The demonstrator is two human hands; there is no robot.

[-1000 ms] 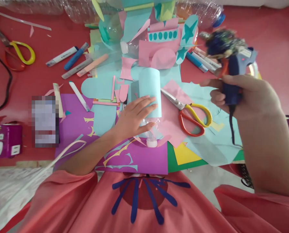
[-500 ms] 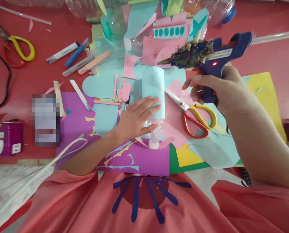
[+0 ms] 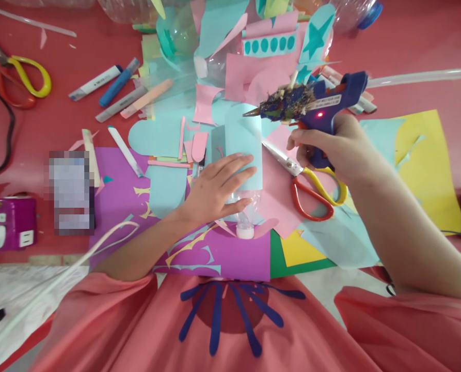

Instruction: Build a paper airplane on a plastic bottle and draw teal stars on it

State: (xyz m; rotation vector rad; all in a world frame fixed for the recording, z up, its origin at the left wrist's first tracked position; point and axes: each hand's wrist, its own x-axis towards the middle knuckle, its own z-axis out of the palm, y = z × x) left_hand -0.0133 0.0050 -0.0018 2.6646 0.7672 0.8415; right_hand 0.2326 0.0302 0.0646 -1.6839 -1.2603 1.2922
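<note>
A clear plastic bottle [image 3: 245, 209], wrapped in light blue paper [image 3: 240, 142], lies with its white cap toward me. Across the paper and the bottle's neck end rests my left hand [image 3: 218, 188], its fingers spread and flat. My right hand [image 3: 327, 142] is closed around the handle of a blue hot glue gun [image 3: 323, 108] with a lit red light. The gun's metal nozzle points left, over the far end of the paper wrap. Just right of the bottle are scissors [image 3: 307, 186] with red and yellow handles, lying on pink paper.
Cut paper pieces cover the middle, over a purple sheet [image 3: 245, 263]. Markers [image 3: 94, 82] and a second pair of scissors [image 3: 29, 77] lie at the left. A blurred phone [image 3: 73, 191] is beside a purple power socket [image 3: 9, 222]. Decorated bottles [image 3: 269, 44] stand at the back.
My right hand has brought the glue gun left and lower, so its nozzle is now over the blue paper. Markers behind the gun have come into view. My left hand stays in place.
</note>
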